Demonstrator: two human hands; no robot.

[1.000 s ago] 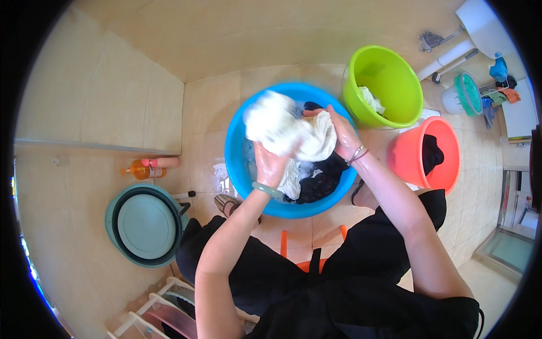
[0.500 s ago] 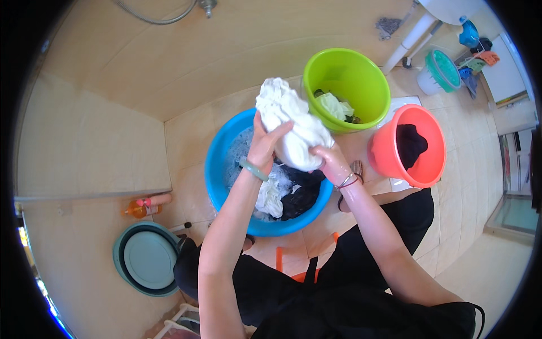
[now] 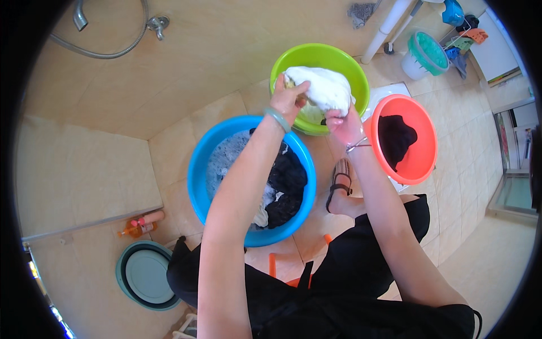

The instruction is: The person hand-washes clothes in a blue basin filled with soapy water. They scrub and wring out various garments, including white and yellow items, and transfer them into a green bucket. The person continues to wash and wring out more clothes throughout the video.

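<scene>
Both my hands hold a bunched white cloth garment [image 3: 323, 86] over the near side of a lime-green bucket [image 3: 288, 55]. My left hand [image 3: 289, 101], below a pale green bangle, grips the cloth's left end. Its lower right end is pinched by my right hand [image 3: 345, 123]. The garment hides much of the bucket's inside; a little pale cloth shows below it. Nearer to me stands a blue basin [image 3: 195, 186] of sudsy water, with dark clothes [image 3: 288, 189] and a piece of white cloth [image 3: 261, 217] in it, partly behind my left forearm.
A coral bucket [image 3: 428, 135] with black cloth [image 3: 396, 138] stands at right. Farther back is a bin with a green liner [image 3: 429, 53]. At left are a grey-green folding basin [image 3: 148, 277] and bottles [image 3: 141, 226]. A tap with a hose [image 3: 158, 25] is on the wall.
My hands have carried the white garment from above the blue basin, away and to the right, over the green bucket. The view has shifted a little as well.
</scene>
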